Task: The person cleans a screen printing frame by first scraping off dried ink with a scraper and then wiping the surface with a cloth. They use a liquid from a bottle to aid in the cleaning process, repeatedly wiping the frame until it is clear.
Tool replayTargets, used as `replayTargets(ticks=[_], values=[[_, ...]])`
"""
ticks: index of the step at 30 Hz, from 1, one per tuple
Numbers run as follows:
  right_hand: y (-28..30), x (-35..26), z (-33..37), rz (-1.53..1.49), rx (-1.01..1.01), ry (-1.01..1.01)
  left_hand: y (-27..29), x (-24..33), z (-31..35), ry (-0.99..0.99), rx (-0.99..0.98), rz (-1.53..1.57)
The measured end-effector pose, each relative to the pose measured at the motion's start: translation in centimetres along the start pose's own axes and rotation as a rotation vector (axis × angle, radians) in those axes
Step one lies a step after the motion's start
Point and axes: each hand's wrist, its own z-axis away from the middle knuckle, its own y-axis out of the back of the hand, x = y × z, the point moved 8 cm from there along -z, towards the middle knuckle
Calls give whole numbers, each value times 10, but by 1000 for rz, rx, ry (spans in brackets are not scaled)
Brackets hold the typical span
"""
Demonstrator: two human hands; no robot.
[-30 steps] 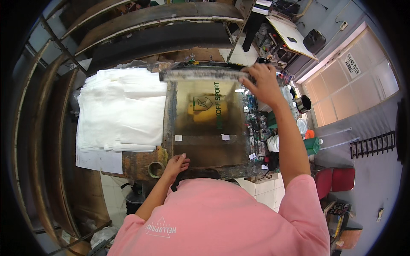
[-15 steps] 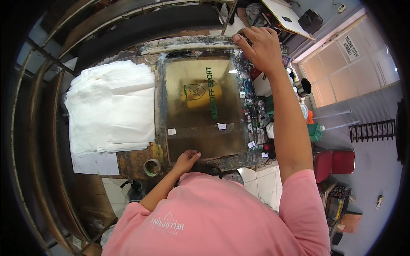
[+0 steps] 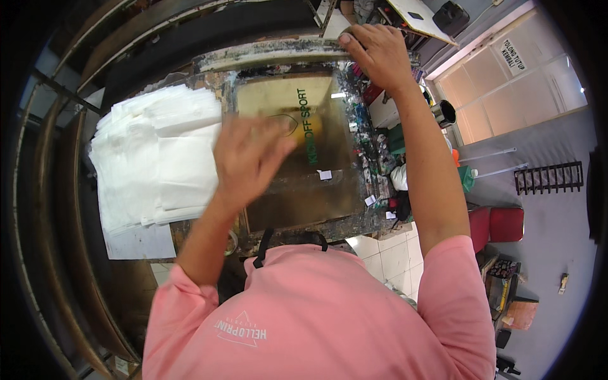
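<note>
My right hand [image 3: 380, 57] is at the far right of the worktable, fingers curled over the right end of a long paint-stained frame [image 3: 272, 56] seen nearly edge-on. Below it lies a flat, shiny yellowish-brown panel [image 3: 297, 206] bearing a green printed design [image 3: 308, 130] of lettering and a crest. My left hand [image 3: 247, 158], smeared by motion, hovers over the panel's left side and hides part of the crest. Its thumb stands apart from the fingers and nothing shows in it. Left of the panel is a thick stack of white sheets [image 3: 152, 171].
A tape roll [image 3: 232, 243] shows partly behind my left forearm. Metal-framed shelving [image 3: 73, 190] runs along the left. Beyond my right arm are a metal cup [image 3: 447, 113], a green container [image 3: 467, 180], a red chair [image 3: 505, 225] and a black wall rack [image 3: 550, 178].
My left hand has risen from the panel's near edge and moved away from me, over its left side. My right hand keeps its grip on the frame. The whole view has shifted slightly.
</note>
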Motion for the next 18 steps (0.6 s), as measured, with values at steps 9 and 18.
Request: replayTargets(ticks=[9,18], values=[[13,4,5,-152,52,-57,-57,-82,-146,349,-212,-458],[-120,-37,344,-411,-428,-704,-64,-96,-181,342,-196,-504]])
